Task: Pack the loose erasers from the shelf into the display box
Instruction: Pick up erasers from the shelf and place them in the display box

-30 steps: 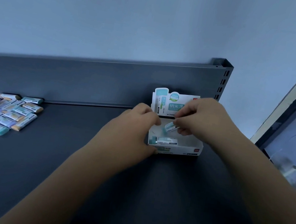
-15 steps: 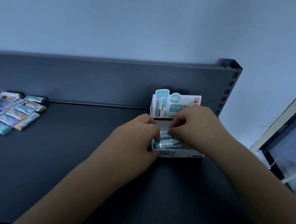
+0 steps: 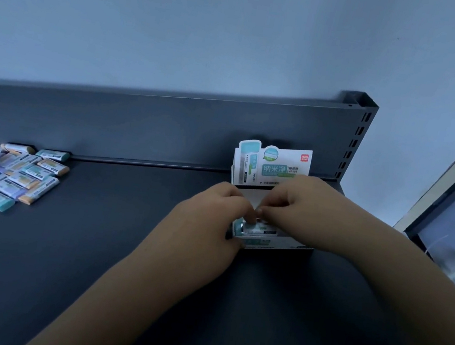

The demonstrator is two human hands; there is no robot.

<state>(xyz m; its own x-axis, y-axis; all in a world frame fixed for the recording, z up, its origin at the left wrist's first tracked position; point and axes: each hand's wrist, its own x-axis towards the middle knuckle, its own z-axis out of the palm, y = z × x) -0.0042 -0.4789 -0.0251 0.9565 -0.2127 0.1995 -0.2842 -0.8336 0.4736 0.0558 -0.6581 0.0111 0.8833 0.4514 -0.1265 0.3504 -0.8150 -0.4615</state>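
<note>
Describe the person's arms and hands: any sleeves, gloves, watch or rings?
The left forearm and right forearm are bare all the way to the frame edge, no sleeve in view. The left hand and right hand wear no gloves. No watch, bracelet or ring shows, though the picture is dim and some fingers are hidden.

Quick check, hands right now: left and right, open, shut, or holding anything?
Left hand: fingers curled round the left end of the white cardboard display box, holding it.
Right hand: fingertips bunched over the box; whether they pinch anything cannot be told.
</note>
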